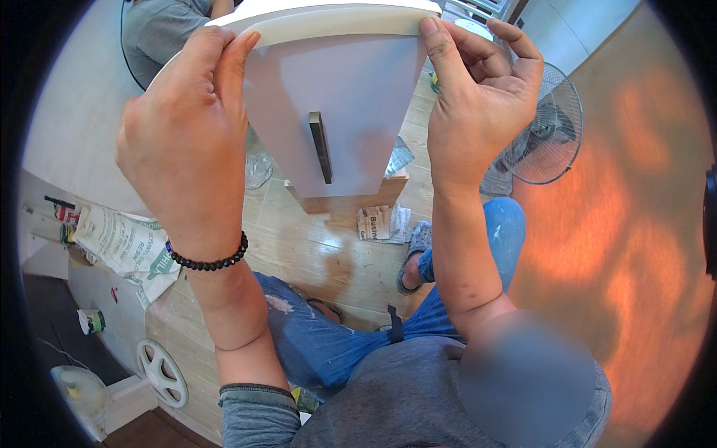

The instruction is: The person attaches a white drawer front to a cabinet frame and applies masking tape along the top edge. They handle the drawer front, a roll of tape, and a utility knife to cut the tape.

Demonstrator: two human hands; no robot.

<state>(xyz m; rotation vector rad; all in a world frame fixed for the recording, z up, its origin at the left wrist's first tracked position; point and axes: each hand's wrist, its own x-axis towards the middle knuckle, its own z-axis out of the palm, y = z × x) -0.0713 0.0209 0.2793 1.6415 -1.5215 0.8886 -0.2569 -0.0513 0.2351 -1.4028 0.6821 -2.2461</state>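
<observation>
Up at the top edge of the pale lilac-grey flat panel (351, 89), your bare left hand (190, 127) had thumb and index finger pinched on the left end of the curved white strip (336, 27). Your bare right hand (478, 97) had its thumb on the other end, remaining fingers curled and spread; can't tell if that one was a proper pinch. So the strip ran along the panel's top, between your hands. Looked to me like you were at the lining-up step, and the next move probably called for even pressure at both ends. Farther off were the slim black bar handle (321, 145), crumpled printed newspaper (382, 222) and a round wire-caged fan (556, 131).
</observation>
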